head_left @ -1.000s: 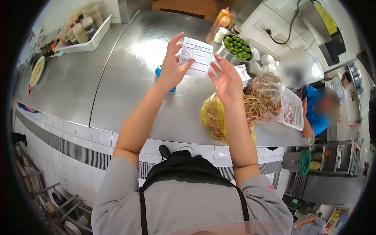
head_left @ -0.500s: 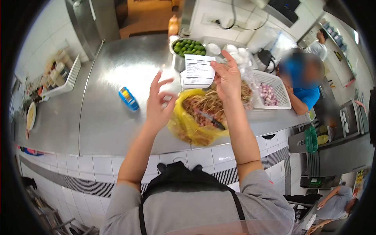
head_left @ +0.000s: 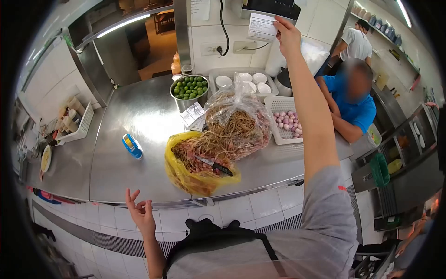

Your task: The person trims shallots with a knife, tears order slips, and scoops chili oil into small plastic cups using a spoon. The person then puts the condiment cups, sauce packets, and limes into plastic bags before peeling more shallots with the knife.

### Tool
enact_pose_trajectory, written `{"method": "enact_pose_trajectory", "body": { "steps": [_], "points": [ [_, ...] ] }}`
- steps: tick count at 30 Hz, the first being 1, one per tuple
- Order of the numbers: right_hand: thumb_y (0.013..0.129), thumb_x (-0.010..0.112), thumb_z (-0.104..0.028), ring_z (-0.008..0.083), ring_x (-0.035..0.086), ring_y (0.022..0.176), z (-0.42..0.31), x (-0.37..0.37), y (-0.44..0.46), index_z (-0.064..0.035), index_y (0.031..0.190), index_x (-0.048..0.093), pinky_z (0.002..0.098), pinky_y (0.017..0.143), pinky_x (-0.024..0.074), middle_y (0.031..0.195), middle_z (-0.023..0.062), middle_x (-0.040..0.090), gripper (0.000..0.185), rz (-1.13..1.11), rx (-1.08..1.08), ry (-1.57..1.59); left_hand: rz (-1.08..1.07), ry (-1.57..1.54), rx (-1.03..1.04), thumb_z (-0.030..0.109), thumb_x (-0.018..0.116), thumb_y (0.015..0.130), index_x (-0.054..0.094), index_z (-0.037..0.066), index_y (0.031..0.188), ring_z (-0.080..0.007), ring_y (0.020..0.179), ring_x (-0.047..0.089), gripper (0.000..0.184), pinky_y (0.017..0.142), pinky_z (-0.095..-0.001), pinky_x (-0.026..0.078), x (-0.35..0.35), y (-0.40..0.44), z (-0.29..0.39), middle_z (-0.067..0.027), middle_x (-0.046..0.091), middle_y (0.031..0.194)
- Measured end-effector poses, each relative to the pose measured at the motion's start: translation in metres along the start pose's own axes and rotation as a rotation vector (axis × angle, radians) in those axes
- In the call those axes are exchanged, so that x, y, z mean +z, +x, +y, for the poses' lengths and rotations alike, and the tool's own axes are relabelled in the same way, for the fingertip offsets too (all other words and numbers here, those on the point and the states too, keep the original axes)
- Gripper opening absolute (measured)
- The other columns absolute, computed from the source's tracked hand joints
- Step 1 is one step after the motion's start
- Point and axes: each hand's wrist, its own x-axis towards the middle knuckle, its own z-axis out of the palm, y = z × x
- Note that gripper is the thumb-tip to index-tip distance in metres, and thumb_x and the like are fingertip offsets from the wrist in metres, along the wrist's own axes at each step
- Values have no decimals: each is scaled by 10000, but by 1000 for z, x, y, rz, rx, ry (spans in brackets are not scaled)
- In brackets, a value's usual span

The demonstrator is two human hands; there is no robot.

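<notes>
High at the back wall, my right hand [head_left: 289,37] pinches a printed paper slip [head_left: 261,27] by its edge, just below a dark device [head_left: 273,6]. My left hand [head_left: 141,216] hangs in front of the counter's near edge, empty, its fingers apart. Between them on the counter lies an open yellow plastic bag [head_left: 200,186] of reddish pieces, with a black-handled knife [head_left: 218,167] on top. A clear bag of brown stringy roots [head_left: 237,125] sits against it. More printed slips [head_left: 192,114] lie behind the yellow bag.
A metal pot [head_left: 204,99] of green limes stands at the back, beside a tray [head_left: 213,74] of white bowls. A white basket [head_left: 283,138] holds small purple onions. A blue-and-yellow object [head_left: 133,146] lies left on the steel counter [head_left: 121,179]. A person in blue [head_left: 357,114] leans at the right.
My right hand has lifted the slip up and away to the wall. My left hand has dropped back from over the counter toward me. The view has shifted.
</notes>
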Motion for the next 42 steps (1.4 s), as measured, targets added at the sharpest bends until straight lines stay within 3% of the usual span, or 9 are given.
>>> {"method": "enact_pose_trajectory", "body": {
  "steps": [18,21,22,26,29,30,34,38,42],
  "points": [
    [788,590,-71,139,559,645,37,-24,17,27,1071,567,244,584,456,788,78,607,300,-48,52,-36,-41,31,32,-20,519,806,356,64,1282,-79,706,518,511,583,-161,417,41,-40,20,-87,503,1079],
    [791,592,-121,139,571,662,45,-54,-13,39,1064,565,241,609,480,777,83,603,318,-12,95,-63,-317,139,-237,49,507,845,605,20,968,-65,579,484,159,528,-178,396,61,-44,34,-9,563,680],
    [806,576,-130,132,567,661,39,-66,-32,47,1030,576,233,590,474,764,78,600,285,35,95,-49,-342,164,74,88,519,849,641,25,801,-78,538,465,146,482,-232,372,89,-51,38,-2,507,552],
    [849,547,-239,99,493,471,-29,-138,-167,18,730,610,224,440,411,575,43,546,290,280,135,-76,-1038,347,179,136,526,838,547,14,577,-244,488,496,289,470,-323,365,149,-77,49,-106,527,553],
    [883,469,-307,127,485,485,-44,-229,-270,14,722,573,249,420,388,579,65,520,373,407,-43,-144,-1410,306,248,133,481,861,574,36,740,-235,489,520,181,491,-323,395,198,-107,27,-107,507,534],
    [864,472,-83,120,478,547,-35,-266,-303,29,1071,536,240,498,394,689,60,543,244,490,-92,0,-1475,334,153,114,493,850,557,46,859,-223,498,529,94,491,-320,396,213,-120,18,-101,525,581],
    [850,425,-10,84,463,511,-36,-313,-432,-2,866,624,203,469,367,765,55,566,200,812,-12,-432,-1692,414,13,70,550,807,441,95,1177,-189,626,583,386,528,-287,427,267,-162,-39,-118,565,770],
    [784,596,-41,60,482,550,15,-327,-529,-30,883,632,200,482,384,803,14,554,105,926,280,-547,-1258,475,502,181,636,759,391,12,1232,-332,931,556,559,801,-349,454,320,-178,-136,-231,554,996],
    [770,621,-74,93,493,541,64,-298,-589,-61,889,634,225,487,402,780,46,557,121,911,382,-593,-984,824,154,462,588,751,519,-42,1110,-385,1045,497,623,860,-394,389,375,-143,-172,-260,518,1128]
  ]
}}
